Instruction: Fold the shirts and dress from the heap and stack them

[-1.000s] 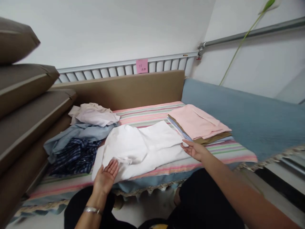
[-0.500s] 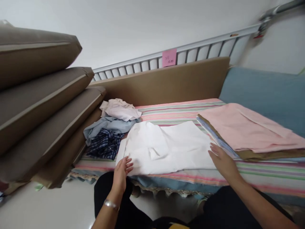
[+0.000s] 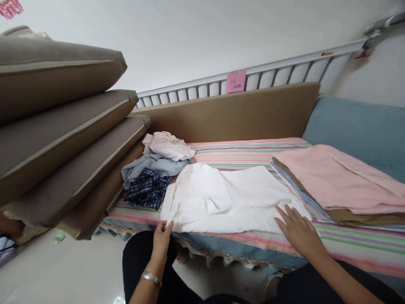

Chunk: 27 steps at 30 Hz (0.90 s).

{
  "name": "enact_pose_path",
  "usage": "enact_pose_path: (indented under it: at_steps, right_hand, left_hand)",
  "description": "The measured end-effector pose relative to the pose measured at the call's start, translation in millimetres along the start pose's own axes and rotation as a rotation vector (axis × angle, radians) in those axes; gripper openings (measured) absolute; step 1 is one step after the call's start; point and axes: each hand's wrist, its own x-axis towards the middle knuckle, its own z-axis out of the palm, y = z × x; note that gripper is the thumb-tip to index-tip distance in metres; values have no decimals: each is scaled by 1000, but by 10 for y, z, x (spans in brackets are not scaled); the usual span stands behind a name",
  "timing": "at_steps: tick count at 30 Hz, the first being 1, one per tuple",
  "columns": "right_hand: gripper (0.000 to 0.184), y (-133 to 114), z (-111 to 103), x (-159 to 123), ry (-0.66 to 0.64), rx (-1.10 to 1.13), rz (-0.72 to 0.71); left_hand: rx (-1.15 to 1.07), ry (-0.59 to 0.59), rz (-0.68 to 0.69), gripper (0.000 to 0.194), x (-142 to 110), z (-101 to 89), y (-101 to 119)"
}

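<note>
A white shirt lies folded lengthwise on the striped sheet in front of me, a few creases and a small folded flap near its middle. At its near left corner is my left hand, fingers curled and thumb and forefinger at the cloth's edge. My right hand rests flat on the shirt's right end, its fingers spread. To the right, a pink garment lies on top of a flat stack with an olive garment and blue cloth below.
Crumpled clothes lie at the left: a pale pink piece, a light blue one and a dark plaid one. Thick brown cushions are stacked beside them. A brown panel and a blue cushion border the striped sheet.
My right hand has come down from beside the shirt onto its right end. My left hand has moved down to the near left corner, its fingers curling in. The view has shifted slightly left.
</note>
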Motion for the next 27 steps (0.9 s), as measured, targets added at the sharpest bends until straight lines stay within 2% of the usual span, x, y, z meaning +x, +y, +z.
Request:
enact_pose_path:
  at_steps: [4, 8, 10, 13, 15, 18, 20, 23, 27]
  right_hand:
    - [54, -18, -2, 3, 15, 14, 1]
    - [51, -88, -103, 7, -11, 0, 33]
    - [48, -124, -196, 14, -46, 12, 54]
    - [43, -189, -352, 27, -63, 89, 110]
    - [40, -261, -434, 38, -16, 125, 105]
    - [41, -398, -468, 68, 32, 82, 25]
    - [45, -460, -432, 86, 10, 32, 14]
    - [51, -427, -329, 82, -52, -14, 68]
    - [56, -197, -187, 55, -47, -33, 141]
  left_hand:
    - [-65, -8, -21, 38, 122, -42, -62]
    - [-92, 3, -10, 33, 210, -135, -96]
    - [-18, 20, 6, 26, 211, -177, -45]
    - [60, 98, 159, 12, 137, -174, 154]
    - [-73, 49, 259, 15, 49, -71, 328]
    - [-263, -230, 290, 21, -63, 259, 513]
    - [-179, -381, 337, 25, -70, 525, 526]
    - [39, -404, 406, 38, 26, 812, 404]
    - [132, -351, 411, 40, 167, 883, 214]
